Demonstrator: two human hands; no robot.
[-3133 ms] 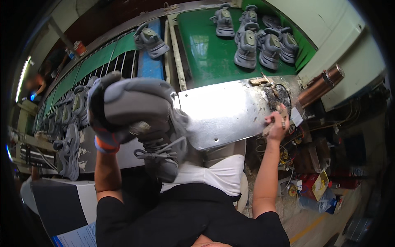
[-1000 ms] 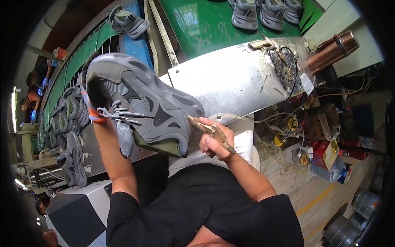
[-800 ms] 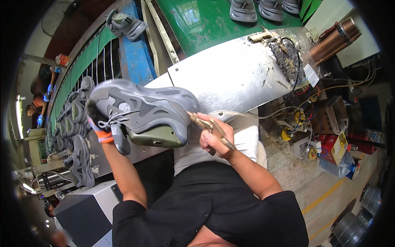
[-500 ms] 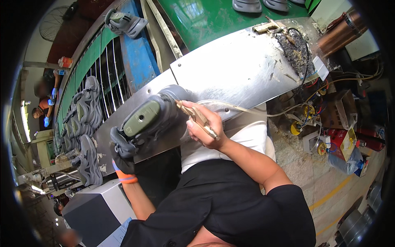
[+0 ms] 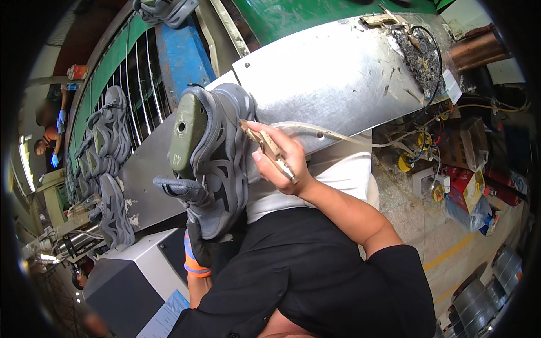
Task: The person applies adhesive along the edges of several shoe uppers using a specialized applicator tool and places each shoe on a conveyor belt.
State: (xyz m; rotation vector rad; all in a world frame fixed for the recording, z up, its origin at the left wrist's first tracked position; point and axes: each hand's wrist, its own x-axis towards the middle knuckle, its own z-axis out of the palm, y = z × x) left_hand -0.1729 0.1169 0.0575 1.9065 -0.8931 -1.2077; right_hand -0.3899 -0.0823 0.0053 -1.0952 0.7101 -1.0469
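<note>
A grey sneaker (image 5: 224,160) with a green last (image 5: 186,138) in its opening is tipped on its side over the metal table's near edge, toe toward me. My left hand (image 5: 198,249), in a dark glove with an orange cuff, grips it at the toe; the shoe hides most of the fingers. In my right hand (image 5: 290,163) is a slim brass-coloured nozzle gun (image 5: 271,149), held like a pen. Its tip points at the shoe's side near the heel; whether it touches, I cannot tell. A pale hose (image 5: 344,138) runs from behind this hand to the right.
Several grey shoes (image 5: 112,135) stand along the rack on the left. Toward the far right of the metal table (image 5: 321,73) lie another brass-coloured tool (image 5: 378,20) and dark residue (image 5: 416,62). A grey box (image 5: 127,279) stands at lower left. Other people work at far left.
My left hand has moved toward me and right, turning the shoe so its toe points at me and its side faces up. The right hand keeps its hold on the nozzle gun, nearly still.
</note>
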